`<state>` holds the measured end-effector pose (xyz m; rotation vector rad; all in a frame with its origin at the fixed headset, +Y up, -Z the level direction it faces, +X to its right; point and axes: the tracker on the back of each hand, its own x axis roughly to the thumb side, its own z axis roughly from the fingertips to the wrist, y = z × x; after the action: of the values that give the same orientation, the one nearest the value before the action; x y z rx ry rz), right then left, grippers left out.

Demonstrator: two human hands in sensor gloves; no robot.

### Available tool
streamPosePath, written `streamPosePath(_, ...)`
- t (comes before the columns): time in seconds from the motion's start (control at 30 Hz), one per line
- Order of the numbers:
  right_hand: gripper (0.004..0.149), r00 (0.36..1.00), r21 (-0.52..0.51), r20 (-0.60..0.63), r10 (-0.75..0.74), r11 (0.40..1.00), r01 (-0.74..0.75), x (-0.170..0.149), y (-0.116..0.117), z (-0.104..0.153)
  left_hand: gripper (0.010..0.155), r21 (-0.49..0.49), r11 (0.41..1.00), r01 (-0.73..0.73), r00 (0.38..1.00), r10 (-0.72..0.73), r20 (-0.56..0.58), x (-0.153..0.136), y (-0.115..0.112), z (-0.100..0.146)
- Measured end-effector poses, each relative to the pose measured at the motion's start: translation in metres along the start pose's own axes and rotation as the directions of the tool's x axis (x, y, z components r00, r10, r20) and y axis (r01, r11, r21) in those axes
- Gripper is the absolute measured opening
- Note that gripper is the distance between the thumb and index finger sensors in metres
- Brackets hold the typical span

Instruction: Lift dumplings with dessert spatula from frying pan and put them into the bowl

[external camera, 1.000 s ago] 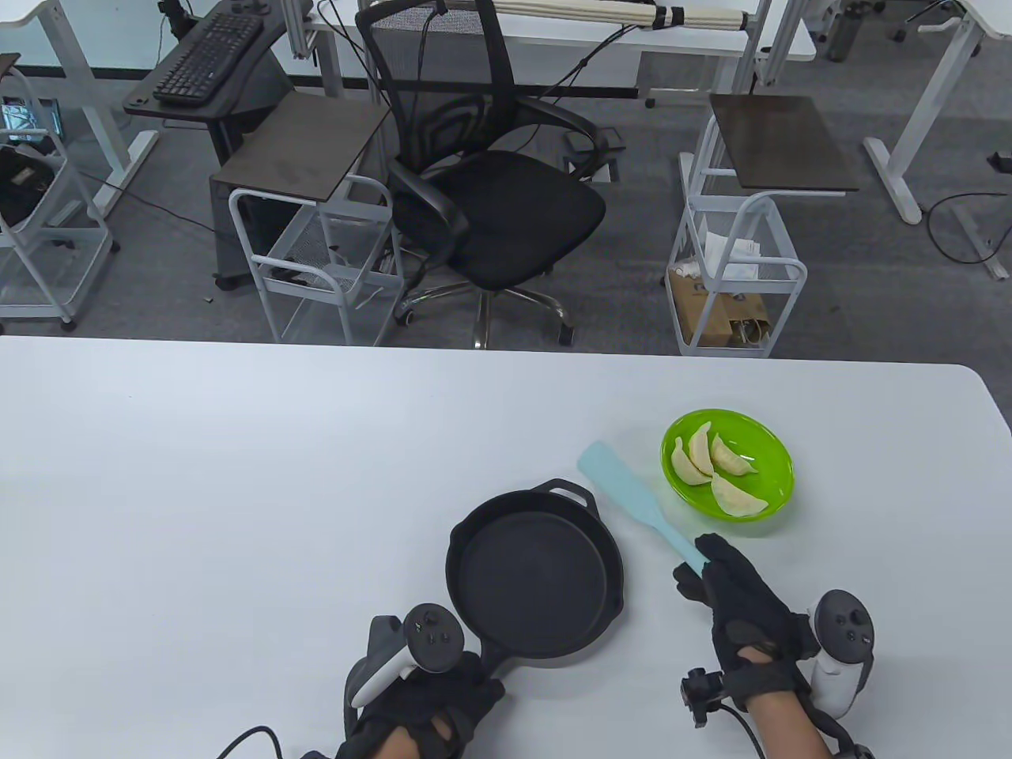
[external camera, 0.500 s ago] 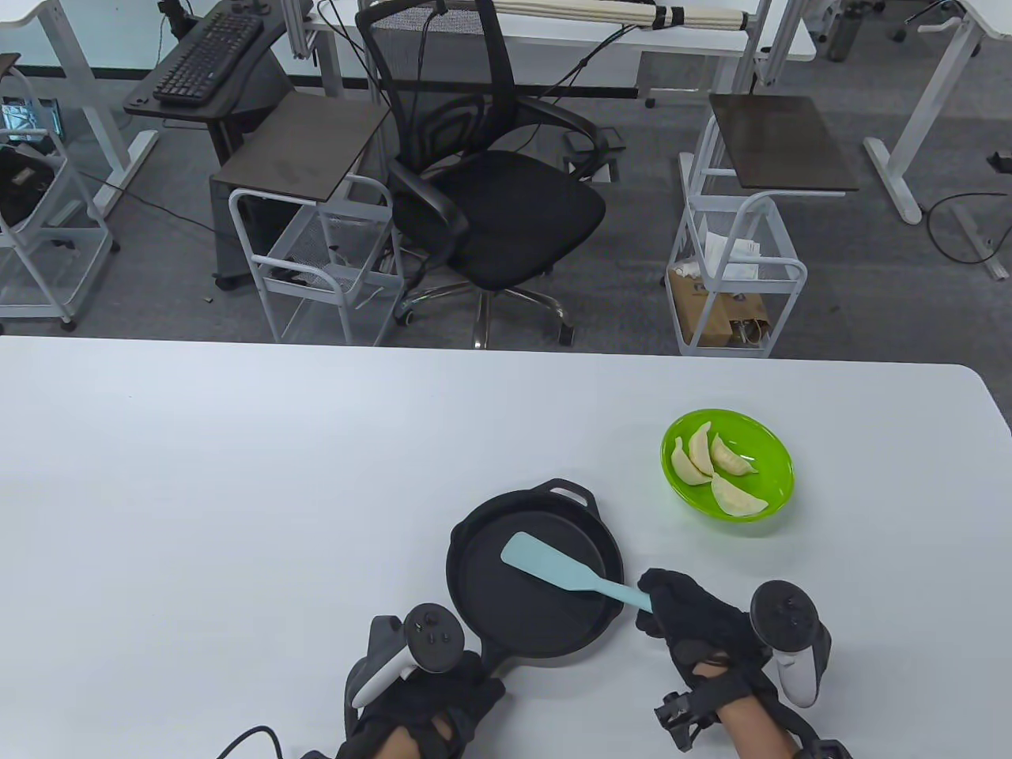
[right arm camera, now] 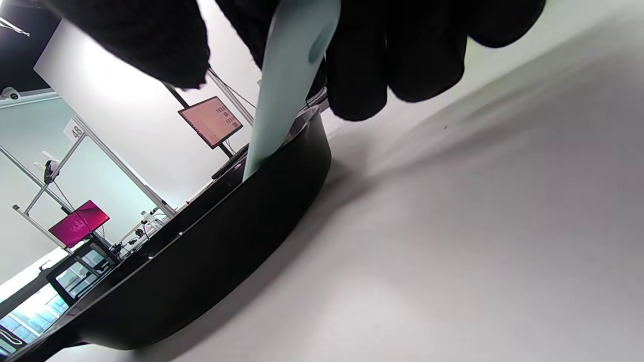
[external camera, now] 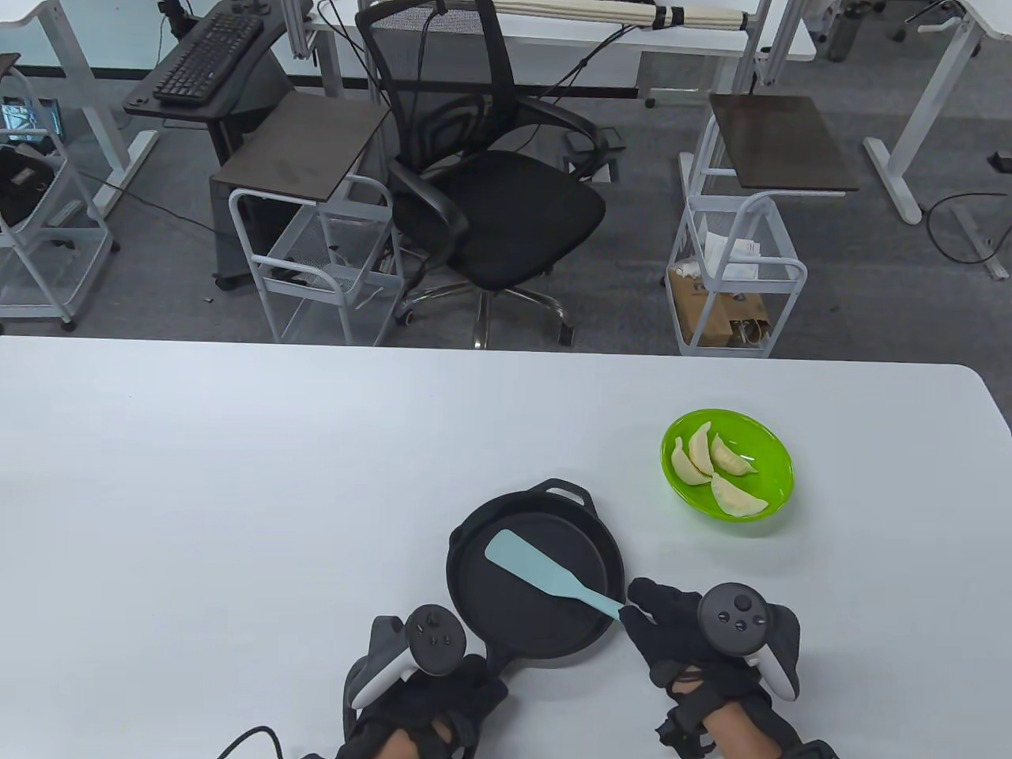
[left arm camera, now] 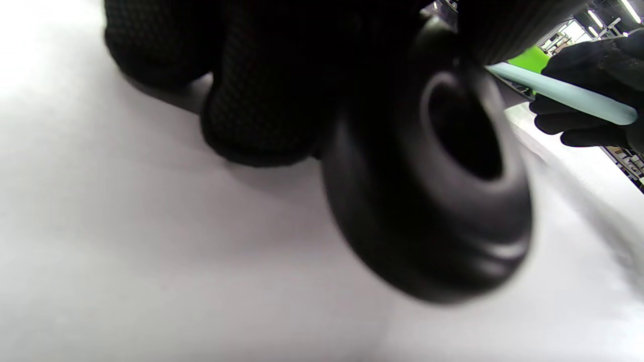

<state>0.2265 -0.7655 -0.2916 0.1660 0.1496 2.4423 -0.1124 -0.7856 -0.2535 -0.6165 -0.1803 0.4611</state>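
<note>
— What's the right hand [external camera: 696, 640] got?

— The pale blue dessert spatula [external camera: 545, 575]. Fingers curled round the end of its handle, just off the near right rim of the frying pan [external camera: 474, 593]. The handle crosses that rim and the blade lies angled up-left over the pan's dark floor. From the right wrist view the handle [right arm camera: 287, 85] runs down between the gloved fingers [right arm camera: 362, 55] and dips behind the pan's wall [right arm camera: 211, 251]. I can't tell whether the blade touches the bottom.

— And the left hand?

— The left hand [external camera: 427, 696] is at the near edge of the table [external camera: 198, 490], wrapped round the pan's long handle. In the left wrist view the fingers [left arm camera: 261, 90] are curled over it, and the round butt of the handle [left arm camera: 443, 201] fills the picture, blurred.

— Any dumplings in the pan?

— None that I can see in there. The dumplings [external camera: 715, 470] are in the green bowl [external camera: 771, 474], up and to the right of the pan, well apart from both hands. They lie bunched toward the bowl's left half, touching one another.

— Pan flat on the table?

— Looks flat from above, small loop handle [external camera: 571, 490] pointing away from the person.

— Anything behind?

— A black office chair [external camera: 490, 205] beyond the table's far edge, with white wire trolleys [external camera: 316, 261] either side.
</note>
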Motion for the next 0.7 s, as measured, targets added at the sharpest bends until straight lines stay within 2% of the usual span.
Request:
streamPosePath(0.23, 0.07, 0.987, -0.016, -0.017, 0.16, 0.987, -0.16, -0.003, -0.02, 0.005, 0.065, 0.071, 0.995, 0.072, 0.996, -0.067, -0.063, 0.005, 0.017, 0.019)
streamPosePath(0.5, 0.078, 0.962, -0.082, 0.065, 0.266, 0.962, -0.261, 0.015, -0.042, 0.022, 0.08, 0.296, 0.952, 0.081, 0.994, -0.054, -0.098, -0.005, 0.038, 0.034)
streamPosePath(0.7, 0.083, 0.932, -0.329, 0.182, 0.313, 0.913, -0.242, 0.038, -0.059, 0.046, 0.091, 0.494, 0.867, 0.057, 0.998, -0.059, -0.012, -0.003, 0.047, 0.049)
